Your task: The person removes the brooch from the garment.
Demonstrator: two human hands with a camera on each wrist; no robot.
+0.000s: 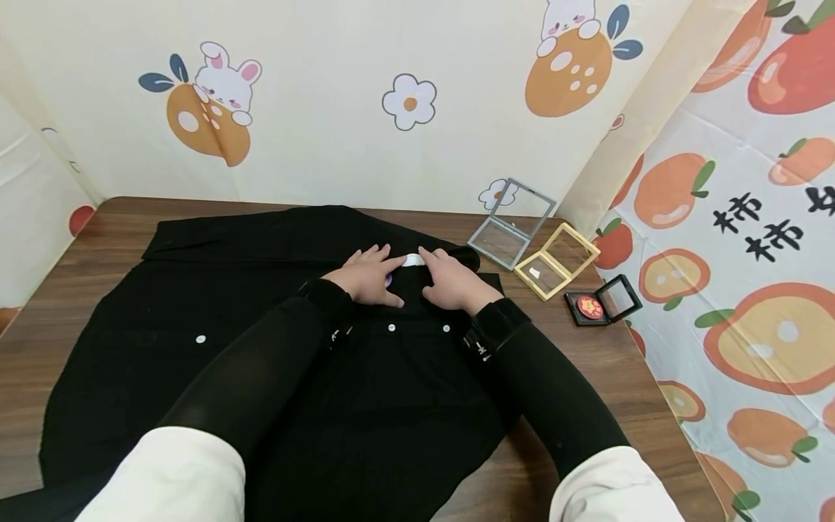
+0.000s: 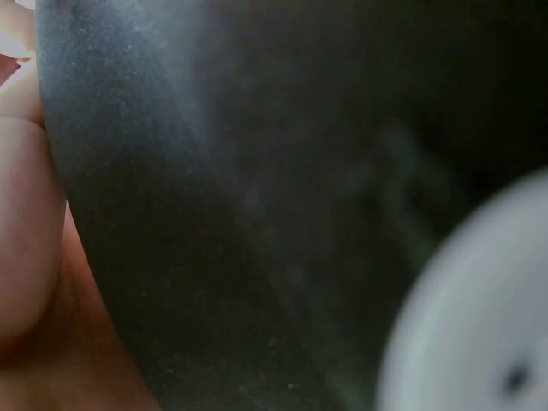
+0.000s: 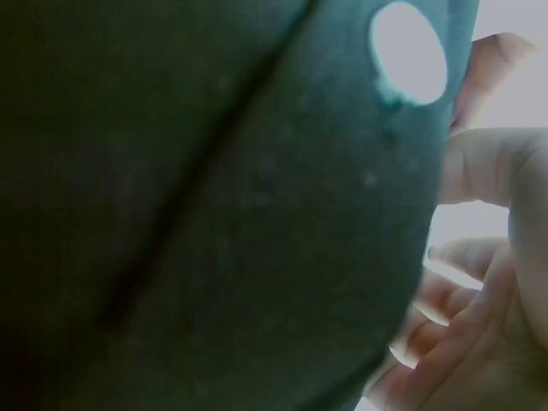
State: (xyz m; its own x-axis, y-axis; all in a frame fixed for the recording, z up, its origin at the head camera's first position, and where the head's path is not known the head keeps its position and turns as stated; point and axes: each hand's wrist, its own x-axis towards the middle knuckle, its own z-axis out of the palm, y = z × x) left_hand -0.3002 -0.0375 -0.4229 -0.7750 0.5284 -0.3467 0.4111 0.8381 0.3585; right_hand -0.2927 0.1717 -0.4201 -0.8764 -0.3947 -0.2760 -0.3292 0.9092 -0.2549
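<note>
A black shirt [image 1: 365, 406] with white buttons lies spread over the table, its far edge folded. My left hand [image 1: 373, 277] rests on the shirt around its collar, fingers reaching forward and thumb pointing inward. Opposite it, my right hand [image 1: 457, 281] lies on the same part, thumb turned toward the left one. Between the hands shows a white label [image 1: 413, 259], with a bit of purple beside the left fingers. Black cloth fills the left wrist view, with a blurred white button [image 2: 479, 317] close up. In the right wrist view, fingers show past the cloth's edge, near another button [image 3: 409, 53].
On the right of the wooden table [image 1: 613, 370] stand a grey-framed clear case [image 1: 499, 243], a yellow-framed one [image 1: 543, 274] and a black compact [image 1: 590, 307] with a red pan, all with raised lids. Printed cloth walls [image 1: 313, 130] rise behind and at the right.
</note>
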